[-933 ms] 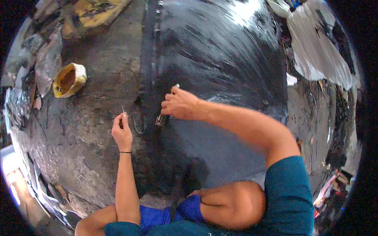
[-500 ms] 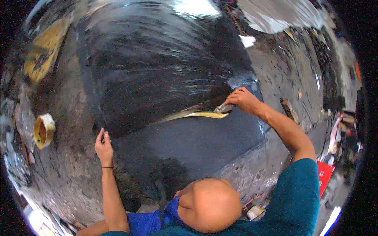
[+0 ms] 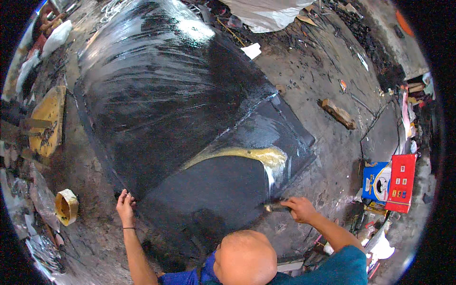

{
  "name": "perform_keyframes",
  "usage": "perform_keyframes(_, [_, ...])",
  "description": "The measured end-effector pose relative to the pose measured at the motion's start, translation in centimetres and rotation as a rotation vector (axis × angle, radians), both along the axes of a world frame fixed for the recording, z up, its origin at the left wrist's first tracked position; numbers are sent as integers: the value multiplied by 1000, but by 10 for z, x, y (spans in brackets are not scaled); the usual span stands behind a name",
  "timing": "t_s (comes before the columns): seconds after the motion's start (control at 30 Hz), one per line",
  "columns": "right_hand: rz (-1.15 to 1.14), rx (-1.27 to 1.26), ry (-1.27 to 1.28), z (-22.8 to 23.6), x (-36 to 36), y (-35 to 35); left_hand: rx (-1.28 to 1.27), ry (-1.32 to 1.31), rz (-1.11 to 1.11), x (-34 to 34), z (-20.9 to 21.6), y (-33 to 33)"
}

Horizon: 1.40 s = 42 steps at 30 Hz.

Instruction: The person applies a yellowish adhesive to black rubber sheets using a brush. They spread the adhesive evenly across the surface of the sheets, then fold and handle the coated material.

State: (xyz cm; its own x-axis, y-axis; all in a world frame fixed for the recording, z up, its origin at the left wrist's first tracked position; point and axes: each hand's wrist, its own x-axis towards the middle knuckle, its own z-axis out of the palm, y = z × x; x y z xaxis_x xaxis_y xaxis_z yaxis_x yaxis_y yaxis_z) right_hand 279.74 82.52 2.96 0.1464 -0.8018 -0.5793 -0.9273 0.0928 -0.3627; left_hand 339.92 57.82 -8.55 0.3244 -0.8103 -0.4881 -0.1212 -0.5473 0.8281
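A large black sheet (image 3: 147,104) lies on the ground in front of me, streaked with a shiny wet film over its far part. A yellowish, glossy band of thick liquid (image 3: 237,153) curves across its near right part, with a whitish run down its right end. Fingers closed, my left hand (image 3: 126,204) pinches the sheet's left edge near its corner. My right hand (image 3: 298,209) is closed around a small flat spreader (image 3: 274,207) at the sheet's near right edge; the tool's exact kind is hard to make out.
On the left stand a yellow ring-shaped container (image 3: 66,207) and a yellow board (image 3: 47,121) with dark bits on it. A wood block (image 3: 338,114) lies to the right. Farther right are a red and blue box (image 3: 400,183) and scattered scraps. Pale sheeting (image 3: 270,12) lies at the back.
My right hand has moved toward me with the spreader, down to the sheet's near right edge. The yellowish liquid now bends round in a wider arc. My left hand stays at the edge.
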Motion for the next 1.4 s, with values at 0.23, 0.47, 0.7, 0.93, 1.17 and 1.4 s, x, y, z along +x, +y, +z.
perform_keyframes(0.23, [-460,-787,193,-7,-41,-269,-14,-8,-37,17,-7,2])
perform_keyframes(0.47, [-447,-552,385,-85,8,-398,9,-16,-28,-3,5,9])
perform_keyframes(0.7, [-119,-658,-2,-77,224,-389,-6,59,66,-11,9,10])
perform_keyframes(0.93, [478,-660,-209,-71,391,-317,-143,57,281,25,14,28])
perform_keyframes(1.17, [572,-451,-437,-62,396,-260,-284,-33,239,83,31,29])
perform_keyframes(1.4, [-154,-231,-663,-30,206,-235,-253,-65,29,24,11,29])
